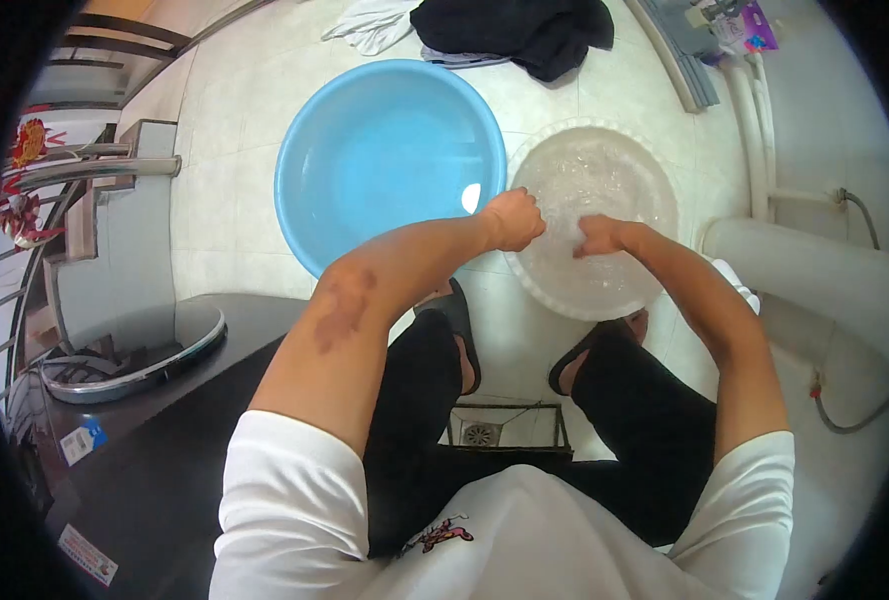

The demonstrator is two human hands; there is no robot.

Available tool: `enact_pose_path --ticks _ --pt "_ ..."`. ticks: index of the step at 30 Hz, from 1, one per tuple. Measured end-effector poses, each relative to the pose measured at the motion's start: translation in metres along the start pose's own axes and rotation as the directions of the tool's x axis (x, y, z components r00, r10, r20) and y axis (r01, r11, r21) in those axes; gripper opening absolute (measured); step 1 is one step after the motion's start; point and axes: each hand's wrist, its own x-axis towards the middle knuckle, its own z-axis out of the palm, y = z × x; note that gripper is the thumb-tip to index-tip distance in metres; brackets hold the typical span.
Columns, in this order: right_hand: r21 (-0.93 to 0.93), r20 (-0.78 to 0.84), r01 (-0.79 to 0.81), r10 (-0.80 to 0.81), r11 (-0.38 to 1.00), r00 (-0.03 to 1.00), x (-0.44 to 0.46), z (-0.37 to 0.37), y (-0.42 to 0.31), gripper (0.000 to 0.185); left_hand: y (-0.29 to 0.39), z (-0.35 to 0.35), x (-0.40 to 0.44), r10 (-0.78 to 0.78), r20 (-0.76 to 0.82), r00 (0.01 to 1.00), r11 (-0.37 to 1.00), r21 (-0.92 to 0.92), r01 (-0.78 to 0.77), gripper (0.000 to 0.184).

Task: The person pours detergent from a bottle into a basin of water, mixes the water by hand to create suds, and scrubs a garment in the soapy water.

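A pale, scallop-rimmed basin [655, 180] of rippling, bubbly water stands on the floor in front of me. My left hand [515, 219] is closed in a fist over the basin's left rim. Whether it grips the rim or something small is hidden. Inside the basin, my right hand [599, 236] reaches down at the water with its fingers apart, fingertips partly lost in the water. A large light-blue tub [385, 150] stands just left of the basin, with a bright reflection inside near my left wrist.
Dark clothing [525, 30] and a white cloth [375, 24] lie on the tiled floor beyond the tubs. White pipes [780, 255] run along the right wall. A glossy dark surface [165, 420] is at my left. A floor drain [481, 433] lies between my feet.
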Motion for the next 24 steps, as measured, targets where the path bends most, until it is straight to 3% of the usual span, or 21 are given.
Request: enact_pose_path --ticks 2,3,4,6,7,8,10,12,14,15,17,18,20,21,22,24 --pt "0.264 -0.466 0.039 0.092 0.964 0.88 0.019 0.011 0.012 0.044 0.0 0.002 0.0 0.009 0.013 1.0 1.0 -0.004 -0.009 0.016" --pt "0.088 -0.458 -0.009 0.049 0.996 0.887 0.016 0.007 0.021 0.042 0.001 0.005 0.0 -0.008 -0.004 1.0 1.0 -0.009 0.008 0.016" --pt "0.089 -0.456 -0.007 0.047 0.996 0.889 0.014 0.011 0.023 0.042 0.001 0.007 0.0 -0.024 -0.023 0.999 1.0 -0.008 0.024 0.016" --pt "-0.193 -0.067 -0.114 0.103 0.975 0.992 0.007 0.014 0.027 0.047 0.001 0.006 0.0 -0.016 -0.028 0.999 1.0 -0.003 0.016 0.016" --pt "-0.236 0.006 0.02 -0.019 0.972 1.0 0.009 0.017 0.022 0.044 0.0 0.006 0.0 -0.005 -0.03 1.0 1.0 -0.002 0.005 0.016" --pt "-0.232 0.007 0.018 -0.017 0.973 1.0 0.012 0.018 0.018 0.044 0.001 0.006 0.001 0.0 -0.03 1.0 1.0 -0.003 0.0 0.016" --pt "0.231 -0.363 0.062 0.027 0.971 0.932 0.025 0.025 0.015 0.038 0.0 0.006 0.001 -0.009 -0.024 1.0 0.999 -0.042 0.008 0.017" --pt "0.129 -0.399 0.057 -0.001 0.99 0.917 0.026 0.022 0.026 0.04 -0.002 0.006 0.002 -0.007 -0.027 1.0 1.0 -0.03 0.006 0.017" --pt "-0.102 -0.393 -0.027 -0.016 0.994 0.92 0.021 0.025 0.036 0.046 -0.001 0.008 0.001 -0.004 -0.029 1.0 1.0 -0.016 0.004 0.018" --pt "-0.109 -0.396 -0.028 -0.018 0.994 0.918 0.018 0.018 0.031 0.046 -0.002 0.008 0.001 -0.009 -0.044 0.999 1.0 -0.025 0.008 0.016" --pt "0.023 0.027 0.103 -0.103 0.994 0.994 0.014 0.015 0.012 0.045 -0.001 0.007 0.001 -0.008 -0.051 0.999 0.999 -0.037 0.006 0.015" --pt "0.03 0.028 0.105 -0.106 0.994 0.994 0.018 0.016 0.014 0.045 -0.001 0.006 0.001 -0.005 -0.034 0.999 1.0 -0.027 0.004 0.017" --pt "0.242 -0.394 0.148 -0.042 0.959 0.918 0.028 0.015 0.02 0.04 0.001 0.004 0.0 0.013 -0.013 1.0 1.0 -0.02 -0.013 0.02" --pt "0.067 -0.411 0.078 -0.044 0.995 0.91 0.028 0.013 0.03 0.036 0.0 0.005 0.001 0.007 -0.012 1.0 1.0 -0.014 -0.007 0.019" --pt "0.061 -0.41 0.08 -0.049 0.995 0.911 0.028 0.015 0.035 0.036 0.0 0.005 0.001 0.001 -0.01 1.0 1.0 -0.008 -0.001 0.019" --pt "-0.163 -0.103 0.056 -0.074 0.985 0.992 0.024 0.018 0.041 0.037 0.0 0.008 0.0 0.003 -0.023 1.0 1.0 -0.013 -0.003 0.018"
